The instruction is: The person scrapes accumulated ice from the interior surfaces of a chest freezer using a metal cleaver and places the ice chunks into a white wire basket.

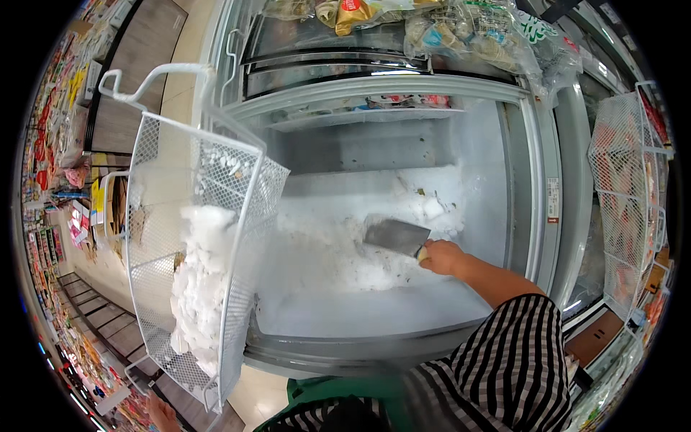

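Observation:
My right hand (444, 257) grips the pale handle of a cleaver-like tool (398, 235) with a broad rectangular metal blade. The blade lies low over loose frost (378, 270) on the inner floor of a chest freezer (378, 318). On the left a white wire mesh basket (259, 202) holds a heap of white frost clumps (202, 302). At the lower left rim, my left hand (162, 413) shows only in part, close to a wire hook of the basket; its grip is unclear.
Sliding glass lids (334, 40) carry bagged frozen goods (475, 35) behind the opening. A second mesh basket (621, 205) filled with packages stands at the right. Torn cardboard (116, 202) lies left, near stocked shelves (48, 135). Dark specks and green bits dot the freezer's frost.

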Tool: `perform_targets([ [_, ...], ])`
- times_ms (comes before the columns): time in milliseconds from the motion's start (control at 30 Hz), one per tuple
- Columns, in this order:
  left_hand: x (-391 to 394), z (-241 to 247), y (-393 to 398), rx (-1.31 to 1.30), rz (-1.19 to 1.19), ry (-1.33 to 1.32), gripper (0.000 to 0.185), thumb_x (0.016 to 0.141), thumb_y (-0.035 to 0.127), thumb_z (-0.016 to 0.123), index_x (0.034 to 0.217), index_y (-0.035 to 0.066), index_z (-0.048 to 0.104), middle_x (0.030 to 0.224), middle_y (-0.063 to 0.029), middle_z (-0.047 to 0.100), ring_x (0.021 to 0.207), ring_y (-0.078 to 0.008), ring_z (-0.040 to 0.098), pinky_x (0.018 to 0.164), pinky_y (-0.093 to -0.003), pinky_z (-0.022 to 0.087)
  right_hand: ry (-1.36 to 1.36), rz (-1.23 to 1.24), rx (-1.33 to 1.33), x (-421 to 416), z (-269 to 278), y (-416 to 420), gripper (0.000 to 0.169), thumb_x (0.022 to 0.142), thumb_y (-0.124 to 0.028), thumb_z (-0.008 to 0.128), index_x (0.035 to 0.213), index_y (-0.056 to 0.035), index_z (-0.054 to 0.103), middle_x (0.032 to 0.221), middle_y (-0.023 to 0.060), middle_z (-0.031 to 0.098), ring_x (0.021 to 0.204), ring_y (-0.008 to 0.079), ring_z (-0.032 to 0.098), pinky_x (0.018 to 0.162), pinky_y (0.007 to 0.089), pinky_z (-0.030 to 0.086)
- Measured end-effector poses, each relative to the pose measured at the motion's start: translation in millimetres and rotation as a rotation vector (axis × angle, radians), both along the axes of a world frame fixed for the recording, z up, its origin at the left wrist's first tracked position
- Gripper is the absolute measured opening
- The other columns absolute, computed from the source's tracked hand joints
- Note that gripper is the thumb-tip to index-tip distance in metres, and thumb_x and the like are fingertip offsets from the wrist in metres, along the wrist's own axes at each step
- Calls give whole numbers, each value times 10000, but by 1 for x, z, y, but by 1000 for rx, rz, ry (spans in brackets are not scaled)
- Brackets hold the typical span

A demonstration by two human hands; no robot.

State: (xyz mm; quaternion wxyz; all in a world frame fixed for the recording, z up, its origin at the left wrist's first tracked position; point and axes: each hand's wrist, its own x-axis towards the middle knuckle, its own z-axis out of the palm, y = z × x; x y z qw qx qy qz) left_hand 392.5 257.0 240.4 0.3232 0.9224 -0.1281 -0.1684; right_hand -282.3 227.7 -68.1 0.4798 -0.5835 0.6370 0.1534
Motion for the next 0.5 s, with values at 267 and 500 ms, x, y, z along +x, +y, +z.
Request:
perform_targets([
  [267,-3,4,-1,-54,-20,72,320,848,244,509,597,140,340,484,12,329,371,-88,280,335,-239,234,145,-652,-78,3,-60,-39,474,778,-394,553,932,52,510,879,210,606,840,352,583,722,407,470],
  [500,12,3,12,-62,-162,170,384,840,356,543,611,176,293,445,58,218,309,-54,188,282,-222,158,50,-1022,100,84,-103,-34,581,761,-318,549,1134,78,347,1045,255,550,979,383,534,824,397,434],
])
